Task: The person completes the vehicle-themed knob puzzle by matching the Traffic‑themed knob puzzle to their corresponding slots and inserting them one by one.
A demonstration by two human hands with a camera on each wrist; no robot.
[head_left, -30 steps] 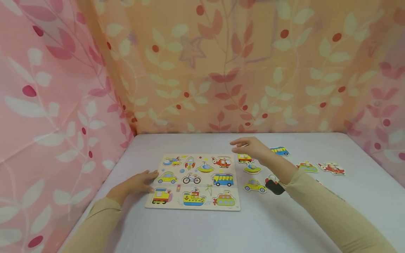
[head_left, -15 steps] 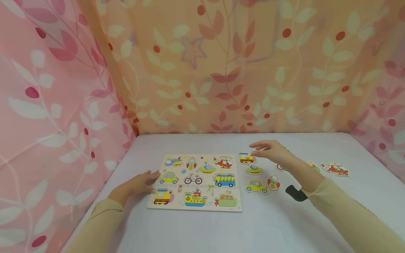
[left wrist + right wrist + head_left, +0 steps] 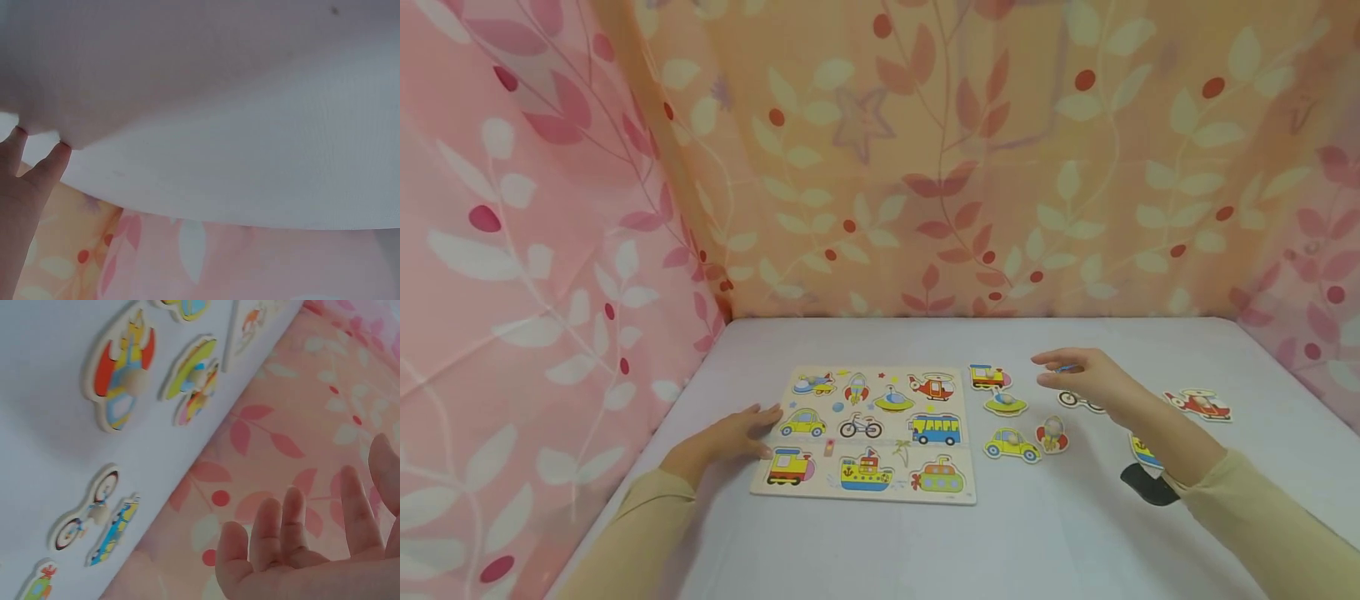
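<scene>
My left hand point(image 3: 730, 437) rests at the left edge of a wooden puzzle board point(image 3: 967, 458) printed with vehicles. An airplane piece point(image 3: 812, 383) with a knob seems to sit in its place on it. In the left wrist view, two fingers of the left hand point(image 3: 28, 187) reach the white surface. My right hand point(image 3: 1093, 379) hovers above a bicycle piece point(image 3: 1078, 402), fingers loosely extended and holding nothing. A blue bus piece point(image 3: 114, 531) lies beside the bicycle in the right wrist view; in the head view the right hand mostly hides it.
Right of the board lie a train piece point(image 3: 990, 377), a flying saucer point(image 3: 1004, 403), a yellow car point(image 3: 1011, 445), a rocket point(image 3: 1052, 436), a helicopter point(image 3: 1199, 405) and a partly hidden boat point(image 3: 1142, 450). A submarine piece point(image 3: 39, 587) shows near the bus. Patterned curtains point(image 3: 880, 167) enclose the white table point(image 3: 865, 550).
My right hand has moved right, from above the train piece to above the bicycle and bus pieces. The left hand stays at the board's edge.
</scene>
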